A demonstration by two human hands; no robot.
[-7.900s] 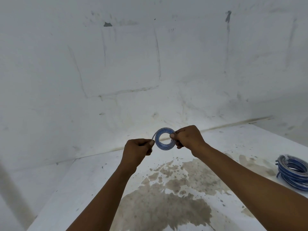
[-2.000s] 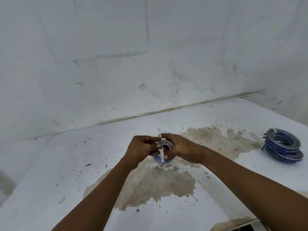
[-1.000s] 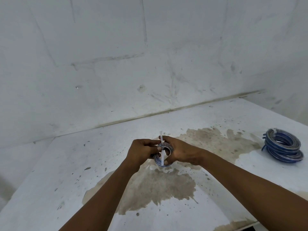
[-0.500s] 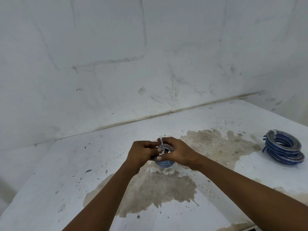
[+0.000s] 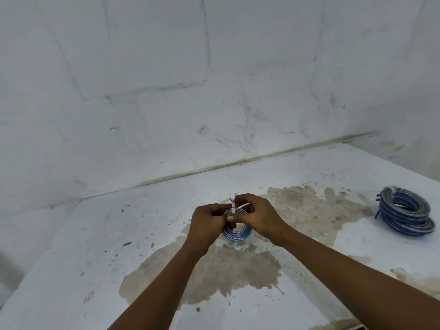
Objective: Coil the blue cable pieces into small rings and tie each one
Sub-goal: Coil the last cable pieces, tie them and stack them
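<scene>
Above the middle of the table, the left hand and right hand meet around 1 small cable ring, a tie rising from its top, with stacked coils well apart to the right.

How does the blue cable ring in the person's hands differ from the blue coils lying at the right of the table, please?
The held ring is a single small coil; the stacked coils are wider and piled. The held ring is gripped above the table by left hand and right hand; the stacked coils rest untouched. Both carry white ties.
</scene>
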